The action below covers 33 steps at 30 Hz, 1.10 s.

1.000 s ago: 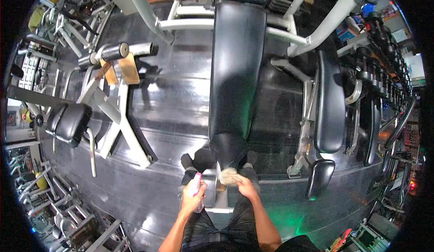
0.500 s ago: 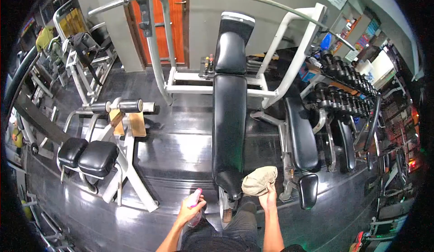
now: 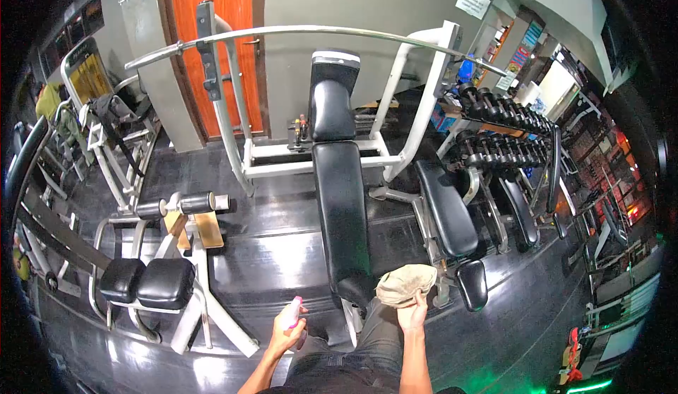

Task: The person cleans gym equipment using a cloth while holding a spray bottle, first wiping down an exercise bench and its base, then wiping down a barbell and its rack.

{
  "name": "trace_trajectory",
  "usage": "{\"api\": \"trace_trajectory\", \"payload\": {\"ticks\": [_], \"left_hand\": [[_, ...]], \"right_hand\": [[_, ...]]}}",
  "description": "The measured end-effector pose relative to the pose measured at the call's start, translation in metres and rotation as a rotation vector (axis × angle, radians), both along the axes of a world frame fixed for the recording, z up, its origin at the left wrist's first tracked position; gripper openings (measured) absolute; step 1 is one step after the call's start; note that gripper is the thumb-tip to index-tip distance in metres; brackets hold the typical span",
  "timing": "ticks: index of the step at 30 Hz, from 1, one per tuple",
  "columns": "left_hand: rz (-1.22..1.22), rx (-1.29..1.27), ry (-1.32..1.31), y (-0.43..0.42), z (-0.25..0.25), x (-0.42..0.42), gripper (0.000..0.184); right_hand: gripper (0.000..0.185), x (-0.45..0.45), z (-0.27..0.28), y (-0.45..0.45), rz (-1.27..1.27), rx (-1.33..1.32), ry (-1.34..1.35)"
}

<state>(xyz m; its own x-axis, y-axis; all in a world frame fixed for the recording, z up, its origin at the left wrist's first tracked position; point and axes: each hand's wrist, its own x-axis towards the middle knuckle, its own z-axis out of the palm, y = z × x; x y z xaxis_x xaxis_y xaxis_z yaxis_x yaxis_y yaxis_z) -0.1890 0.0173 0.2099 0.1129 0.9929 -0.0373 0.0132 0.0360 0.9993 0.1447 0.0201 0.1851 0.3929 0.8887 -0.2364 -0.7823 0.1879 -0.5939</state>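
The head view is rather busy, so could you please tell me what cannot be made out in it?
In the head view:
- bottle: its contents, mostly behind the left hand
- right hand: some fingertips, hidden by the cloth
- wall notice: wording too small
- red lights: source blurred

Since a second ago, the right hand (image 3: 413,314) has carried the cloth (image 3: 406,285) from the bench's (image 3: 340,210) near end out to its right; the barbell (image 3: 304,30) beyond the bench has come into view.
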Motion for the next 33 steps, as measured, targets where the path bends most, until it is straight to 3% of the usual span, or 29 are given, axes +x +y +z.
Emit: {"api": "trace_trajectory", "payload": {"ticks": [1,2,10,12,13,15,17,20,21,23,24,26,31,33], "left_hand": [[-0.001,0.062,0.013,0.003,0.004,0.0,0.043],[-0.012,0.289,0.206,0.008,-0.005,-0.001,0.041],[-0.125,0.038,0.259,0.033,0.009,0.005,0.034],[-0.026,0.327,0.361,0.041,0.005,0.014,0.029],[-0.036,0.317,0.373,0.043,0.001,0.015,0.029],[-0.135,0.082,0.356,0.046,0.002,0.015,0.057],[-0.18,0.008,0.278,0.05,0.018,0.017,0.062],[-0.256,0.172,0.44,0.059,-0.008,0.01,0.083],[-0.205,0.25,0.447,0.064,0.008,0.014,0.069],[-0.192,0.058,0.404,0.072,0.017,0.011,0.046],[-0.202,0.049,0.416,0.073,0.023,0.009,0.046],[-0.144,-0.031,0.4,0.088,0.027,0.014,0.029],[-0.257,-0.015,0.261,0.115,0.014,0.022,0.028],[-0.196,0.077,0.267,0.121,0.011,0.025,0.031]], "right_hand": [[0.04,-0.002,0.0,0.001,-0.005,0.002,-0.006],[0.04,-0.003,0.0,0.003,-0.007,0.005,-0.012],[0.044,-0.004,0.01,0.005,-0.042,-0.023,-0.071],[0.044,0.004,0.01,0.005,-0.064,-0.049,-0.065],[0.045,0.005,0.009,0.002,-0.076,-0.074,-0.06],[0.045,0.009,0.001,-0.002,-0.094,-0.11,-0.04],[0.046,0.013,-0.01,0.004,-0.095,-0.125,-0.046],[0.049,0.019,-0.033,0.023,-0.039,-0.139,-0.071],[0.048,0.019,-0.044,0.031,-0.021,-0.137,-0.057],[0.048,0.017,-0.052,0.062,0.025,-0.136,-0.047],[0.047,0.014,-0.053,0.072,0.062,-0.146,-0.052],[0.048,0.009,-0.05,0.099,0.065,-0.181,-0.061],[0.047,-0.004,-0.066,0.13,0.064,-0.167,-0.228],[0.047,-0.016,-0.057,0.127,0.016,-0.152,-0.128]]}}
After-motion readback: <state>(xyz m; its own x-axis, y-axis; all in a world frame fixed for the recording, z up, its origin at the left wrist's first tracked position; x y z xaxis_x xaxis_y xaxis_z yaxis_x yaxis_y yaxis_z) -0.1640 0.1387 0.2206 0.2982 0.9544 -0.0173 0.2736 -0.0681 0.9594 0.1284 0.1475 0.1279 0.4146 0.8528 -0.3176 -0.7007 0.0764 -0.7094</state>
